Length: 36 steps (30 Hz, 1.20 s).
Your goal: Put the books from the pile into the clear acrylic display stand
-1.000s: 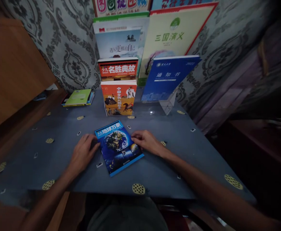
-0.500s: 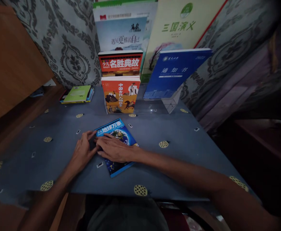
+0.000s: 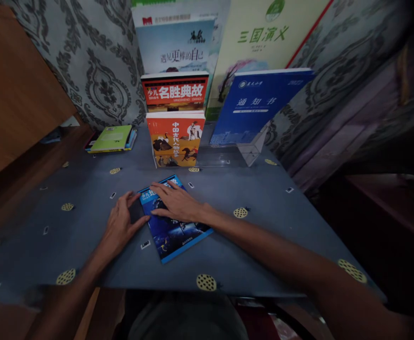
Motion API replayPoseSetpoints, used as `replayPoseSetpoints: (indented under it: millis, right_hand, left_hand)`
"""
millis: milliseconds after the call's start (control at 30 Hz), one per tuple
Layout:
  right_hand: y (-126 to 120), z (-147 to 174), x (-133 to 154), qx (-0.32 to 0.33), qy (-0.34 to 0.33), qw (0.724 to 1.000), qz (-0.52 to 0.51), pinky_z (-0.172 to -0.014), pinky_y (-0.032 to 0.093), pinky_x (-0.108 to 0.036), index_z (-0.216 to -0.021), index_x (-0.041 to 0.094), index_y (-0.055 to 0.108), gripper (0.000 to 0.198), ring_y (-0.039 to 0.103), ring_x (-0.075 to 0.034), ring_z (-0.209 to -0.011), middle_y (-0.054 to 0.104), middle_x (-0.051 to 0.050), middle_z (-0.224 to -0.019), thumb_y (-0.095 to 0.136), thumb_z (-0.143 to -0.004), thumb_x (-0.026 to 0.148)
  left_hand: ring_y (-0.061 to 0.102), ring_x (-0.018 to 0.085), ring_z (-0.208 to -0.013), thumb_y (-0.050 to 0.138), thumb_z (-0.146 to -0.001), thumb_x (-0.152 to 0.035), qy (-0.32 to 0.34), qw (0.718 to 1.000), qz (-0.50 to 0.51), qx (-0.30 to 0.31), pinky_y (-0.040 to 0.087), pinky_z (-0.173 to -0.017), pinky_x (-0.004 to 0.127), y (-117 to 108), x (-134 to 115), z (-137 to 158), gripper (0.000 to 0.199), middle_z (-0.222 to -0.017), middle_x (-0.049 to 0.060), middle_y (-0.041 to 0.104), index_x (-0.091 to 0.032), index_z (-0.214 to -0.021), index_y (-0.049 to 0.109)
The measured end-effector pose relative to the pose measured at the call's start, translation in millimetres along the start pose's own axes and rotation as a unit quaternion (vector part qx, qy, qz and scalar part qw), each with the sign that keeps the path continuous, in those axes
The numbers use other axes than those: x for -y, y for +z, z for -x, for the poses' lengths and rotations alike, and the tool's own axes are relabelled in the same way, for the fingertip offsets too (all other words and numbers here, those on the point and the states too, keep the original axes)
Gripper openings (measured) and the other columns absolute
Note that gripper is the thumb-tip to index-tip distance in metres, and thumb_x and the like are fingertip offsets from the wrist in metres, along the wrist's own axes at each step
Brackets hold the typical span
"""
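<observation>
A blue paperback book with a globe picture lies closed and slanted on the table, front cover up. My right hand rests flat across its upper part, fingers spread, covering most of the title and the globe. Along the book's left edge is my left hand, its thumb and forefinger apart. Its thumb tip meets the spine side, and its fingertips are by the upper left corner. Neither hand has its fingers wrapped round the book.
Behind the book, a clear stand holds an orange book, a red book, a blue booklet and larger books. A small stack topped by a green book lies at the back left. Patterned cloth covers the table.
My right hand has slid up and right over the cover, away from my left hand, uncovering the lower part. My left thumb and fingers have spread a little.
</observation>
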State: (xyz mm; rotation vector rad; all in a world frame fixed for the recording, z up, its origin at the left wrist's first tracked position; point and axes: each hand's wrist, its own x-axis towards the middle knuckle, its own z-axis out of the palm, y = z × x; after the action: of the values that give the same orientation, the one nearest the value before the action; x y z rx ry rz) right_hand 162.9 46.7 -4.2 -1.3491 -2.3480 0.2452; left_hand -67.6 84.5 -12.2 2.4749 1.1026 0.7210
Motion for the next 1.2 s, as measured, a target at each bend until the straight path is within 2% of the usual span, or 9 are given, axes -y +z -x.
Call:
replayPoseSetpoints:
  millis: [233,400,533,600,700,933,1067,1200]
  right_hand:
    - [-15.7,24.2,-25.7,-0.020,0.096,0.995,0.029,-0.121,0.027,-0.059,-0.149,0.013,0.039,0.057,0.041,-0.031,-0.145,0.044,-0.021,-0.156,0.049,-0.102,0.044]
    - [-22.2,34.2,-51.5,-0.041,0.089,0.994,-0.043,-0.121,0.027,-0.053,-0.147,0.022,0.042,0.043,0.044,-0.022,-0.143,0.050,-0.012,-0.152,0.031,-0.107,0.030]
    - [-25.0,32.0,-73.0,-0.057,0.059,0.984,-0.156,-0.116,0.037,-0.048,-0.143,0.019,0.046,0.044,0.052,-0.022,-0.135,0.057,-0.013,-0.144,0.030,-0.107,0.038]
    - [-25.5,30.6,-79.1,-0.067,0.047,0.973,-0.217,-0.111,0.043,-0.046,-0.142,0.017,0.048,0.048,0.055,-0.023,-0.132,0.058,-0.014,-0.142,0.032,-0.107,0.046]
    - [-24.8,29.7,-81.8,-0.079,0.051,0.959,-0.268,-0.110,0.044,-0.046,-0.141,0.018,0.050,0.051,0.055,-0.024,-0.132,0.058,-0.014,-0.142,0.034,-0.106,0.052]
    - [-22.3,27.5,-84.6,-0.090,0.062,0.951,-0.289,-0.112,0.042,-0.045,-0.139,0.022,0.051,0.043,0.056,-0.022,-0.130,0.059,-0.011,-0.142,0.036,-0.107,0.046]
    - [-20.0,24.9,-89.3,-0.093,0.053,0.952,-0.287,-0.114,0.041,-0.044,-0.137,0.018,0.052,0.046,0.055,-0.022,-0.131,0.059,-0.013,-0.140,0.036,-0.106,0.048]
    - [-19.7,25.0,-89.2,-0.090,0.058,0.952,-0.286,-0.114,0.041,-0.043,-0.138,0.019,0.050,0.044,0.054,-0.020,-0.132,0.058,-0.011,-0.141,0.035,-0.107,0.046]
  left_hand:
    - [0.052,0.036,-0.135,0.062,-0.092,-0.051,0.005,1.000,-0.017,0.007,0.042,-0.107,0.057,-0.2,-0.6,-1.2,0.066,-0.141,0.017,0.060,-0.022,-0.143,0.033]
    - [0.057,0.034,-0.126,0.061,-0.091,-0.053,0.018,0.999,-0.046,0.018,0.047,-0.101,0.053,-4.5,1.2,-3.5,0.058,-0.135,0.013,0.063,-0.023,-0.138,0.043]
    - [0.053,0.034,-0.131,0.057,-0.093,-0.053,0.069,0.993,-0.083,0.049,0.046,-0.105,0.053,-8.7,1.9,-12.5,0.053,-0.134,0.013,0.063,-0.023,-0.136,0.050]
    - [0.049,0.034,-0.137,0.054,-0.095,-0.052,0.091,0.989,-0.099,0.068,0.043,-0.110,0.054,-7.4,-0.9,-21.0,0.054,-0.140,0.015,0.060,-0.021,-0.138,0.048]
    - [0.042,0.032,-0.145,0.048,-0.098,-0.048,0.119,0.981,-0.110,0.103,0.037,-0.116,0.054,1.0,-10.2,-38.2,0.053,-0.148,0.016,0.054,-0.019,-0.142,0.044]
    - [0.038,0.026,-0.149,0.037,-0.102,-0.034,0.202,0.966,-0.067,0.150,0.032,-0.122,0.053,30.9,-34.1,-70.5,0.046,-0.151,0.015,0.052,-0.018,-0.145,0.042]
    - [0.041,0.025,-0.147,0.036,-0.102,-0.029,0.241,0.956,-0.052,0.160,0.033,-0.121,0.053,39.1,-44.2,-71.5,0.044,-0.153,0.016,0.049,-0.018,-0.143,0.045]
    - [0.042,0.024,-0.146,0.036,-0.103,-0.028,0.267,0.944,-0.035,0.191,0.034,-0.121,0.052,37.9,-61.4,-63.9,0.041,-0.151,0.013,0.053,-0.019,-0.142,0.047]
